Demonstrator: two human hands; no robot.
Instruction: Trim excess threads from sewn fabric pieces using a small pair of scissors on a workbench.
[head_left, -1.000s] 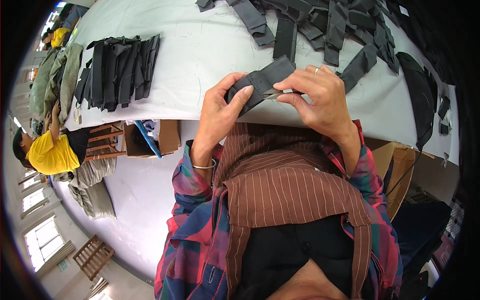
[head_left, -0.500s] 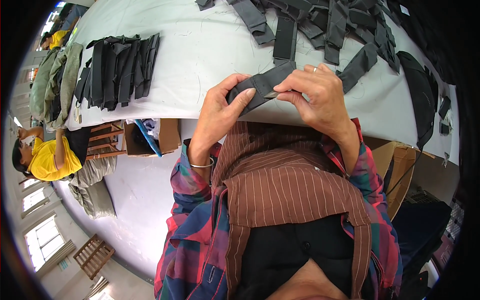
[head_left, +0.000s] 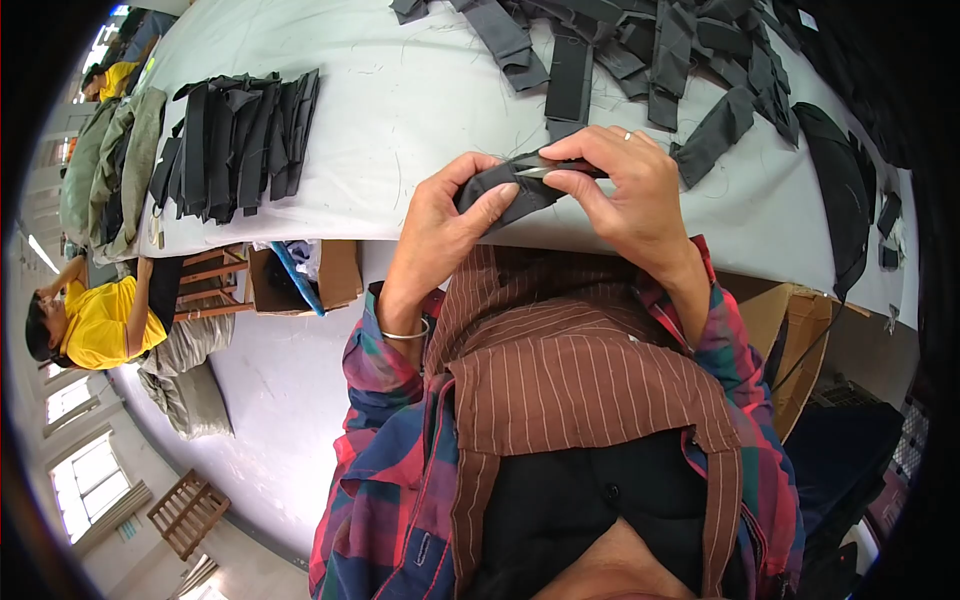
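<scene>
My left hand [head_left: 450,215] pinches a dark fabric strip [head_left: 530,205] between thumb and fingers, just over the table's near edge. In my right hand [head_left: 625,195] is a pair of small metal thread snips [head_left: 537,172], closed in by thumb and forefinger. Their pointed blades face left and lie against the strip, close to my left thumb; the handle end is mostly covered by my fingers. A loose heap of similar dark strips [head_left: 655,50] spreads over the far right of the table, and one strip [head_left: 715,135] lies just beyond my right hand.
A neat row of dark strips [head_left: 235,145] lies at the left on the white-covered table [head_left: 390,110]. Grey-green cloth [head_left: 110,170] hangs over the table's left end. Below are a cardboard box [head_left: 342,275] and a wooden stool [head_left: 190,510]. A person in yellow [head_left: 115,325] sits farther left.
My right hand has shifted slightly left and tilted, and the snips' blades now show across the strip. The strip has turned and bunched in my left hand. The person in yellow has moved their arms.
</scene>
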